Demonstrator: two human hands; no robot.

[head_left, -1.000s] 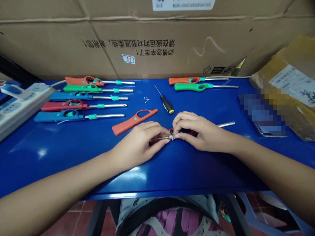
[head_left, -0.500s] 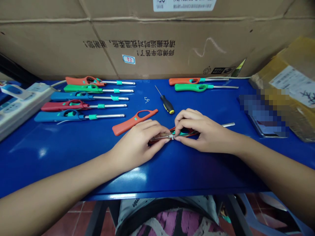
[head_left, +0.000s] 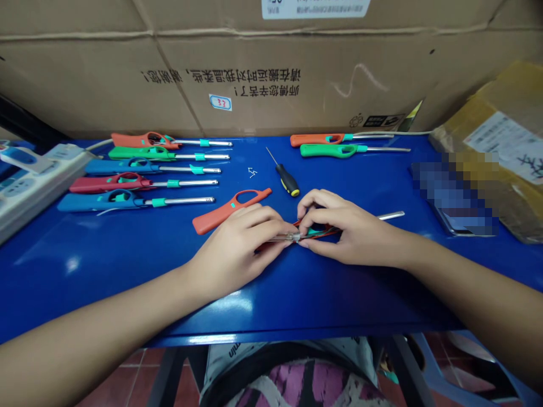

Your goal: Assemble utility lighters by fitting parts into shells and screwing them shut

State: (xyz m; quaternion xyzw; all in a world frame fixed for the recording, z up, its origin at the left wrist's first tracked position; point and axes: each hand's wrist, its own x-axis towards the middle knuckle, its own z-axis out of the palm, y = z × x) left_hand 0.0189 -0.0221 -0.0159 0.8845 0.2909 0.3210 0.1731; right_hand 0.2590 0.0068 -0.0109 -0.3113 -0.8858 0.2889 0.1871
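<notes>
Both my hands meet at the middle of the blue table [head_left: 106, 254] over an opened long-nosed lighter [head_left: 322, 230], red with green parts inside. My left hand [head_left: 237, 243] pinches its clear inner tube end. My right hand [head_left: 343, 229] is closed over the lighter's body, fingertips pressed at the joint. The lighter's metal nozzle [head_left: 390, 215] sticks out to the right past my right hand. An orange handle shell [head_left: 229, 210] lies just behind my left hand. A small screwdriver [head_left: 285, 178] with a black and yellow handle lies behind both hands.
Several finished lighters [head_left: 139, 168] lie in a row at the back left, two more lighters [head_left: 339, 145] at the back right. A white power strip [head_left: 29, 181] sits at the left edge. Cardboard boxes [head_left: 271, 73] wall the back. A yellow parcel [head_left: 500, 141] stands at right.
My fingers have shifted slightly on the lighter; my right hand's fingertips have pressed closer to the joint. Nothing else has moved.
</notes>
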